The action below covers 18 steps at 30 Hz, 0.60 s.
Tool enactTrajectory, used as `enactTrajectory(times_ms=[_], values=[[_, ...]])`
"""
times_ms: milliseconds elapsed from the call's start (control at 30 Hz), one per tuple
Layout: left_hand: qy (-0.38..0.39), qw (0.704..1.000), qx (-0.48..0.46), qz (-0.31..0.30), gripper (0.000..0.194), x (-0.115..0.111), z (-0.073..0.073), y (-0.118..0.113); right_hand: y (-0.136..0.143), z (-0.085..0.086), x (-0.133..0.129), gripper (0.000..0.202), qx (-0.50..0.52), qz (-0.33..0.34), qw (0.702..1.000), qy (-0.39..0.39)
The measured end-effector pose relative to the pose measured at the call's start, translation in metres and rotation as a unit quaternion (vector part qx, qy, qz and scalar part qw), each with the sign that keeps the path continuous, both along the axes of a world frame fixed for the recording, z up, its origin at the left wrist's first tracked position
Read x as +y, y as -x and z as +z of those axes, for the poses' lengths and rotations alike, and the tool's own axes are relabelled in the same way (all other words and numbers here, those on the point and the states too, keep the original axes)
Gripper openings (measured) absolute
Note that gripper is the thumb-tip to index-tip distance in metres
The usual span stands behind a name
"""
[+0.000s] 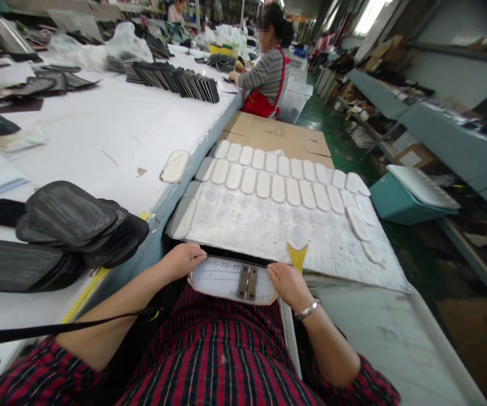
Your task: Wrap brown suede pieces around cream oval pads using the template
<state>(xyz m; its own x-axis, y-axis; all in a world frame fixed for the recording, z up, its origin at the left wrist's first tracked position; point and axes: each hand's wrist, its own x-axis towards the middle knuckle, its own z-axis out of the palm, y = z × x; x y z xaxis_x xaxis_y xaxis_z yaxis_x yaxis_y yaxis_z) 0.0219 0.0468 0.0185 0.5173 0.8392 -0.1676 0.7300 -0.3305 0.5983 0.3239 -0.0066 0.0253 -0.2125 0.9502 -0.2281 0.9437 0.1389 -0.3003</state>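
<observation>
Close to my lap I hold an oval whitish plate (216, 277) with faint handwriting and a brown rim. A metal hinge (247, 282) lies flat on its right half. My left hand (184, 260) pinches the plate's upper left edge between thumb and fingers. At the upper right edge, my right hand (289, 286) is closed on the same plate. Just beyond it stretches a pale board (243, 220) bearing rows of white oval pieces (262, 184). A yellow forked piece (297, 256) rests at the board's near edge.
Stacked black oval pieces (68, 214) lie on the white table (100, 129) to my left. One white oval piece (175, 166) sits at its edge. Cardboard (281, 135) lies behind the board, with a person (266, 73) beyond. A teal bin (408, 194) stands right.
</observation>
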Motion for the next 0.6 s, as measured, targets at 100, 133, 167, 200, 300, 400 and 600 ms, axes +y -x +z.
enactTrajectory(times_ms=[100,133,167,200,300,400,600], values=[[0.021,1.0,-0.003,0.0,0.033,0.002,0.0,-0.002,0.002,0.0,0.001,0.028,-0.031,-0.001,1.0,0.004],[0.032,0.999,-0.005,0.006,0.033,0.002,0.0,-0.002,0.002,-0.001,0.0,0.028,-0.031,0.0,1.0,0.004],[0.047,0.999,-0.007,0.014,0.032,0.002,0.001,-0.001,0.001,-0.001,0.0,0.028,-0.024,0.001,1.0,0.003],[0.065,0.998,-0.009,0.024,0.032,0.001,0.002,0.0,0.0,-0.001,-0.001,0.027,-0.006,0.003,1.0,0.002],[0.137,0.988,-0.009,0.076,0.042,-0.003,0.003,0.009,-0.01,-0.002,-0.006,0.021,0.096,-0.02,0.995,0.007],[0.203,0.97,0.012,0.132,0.057,-0.017,0.001,0.02,-0.02,-0.004,-0.017,0.03,0.149,-0.099,0.983,0.038],[0.39,0.902,-0.028,0.18,0.051,-0.052,-0.008,0.019,-0.01,-0.014,-0.051,0.045,0.271,-0.237,0.843,0.398]])
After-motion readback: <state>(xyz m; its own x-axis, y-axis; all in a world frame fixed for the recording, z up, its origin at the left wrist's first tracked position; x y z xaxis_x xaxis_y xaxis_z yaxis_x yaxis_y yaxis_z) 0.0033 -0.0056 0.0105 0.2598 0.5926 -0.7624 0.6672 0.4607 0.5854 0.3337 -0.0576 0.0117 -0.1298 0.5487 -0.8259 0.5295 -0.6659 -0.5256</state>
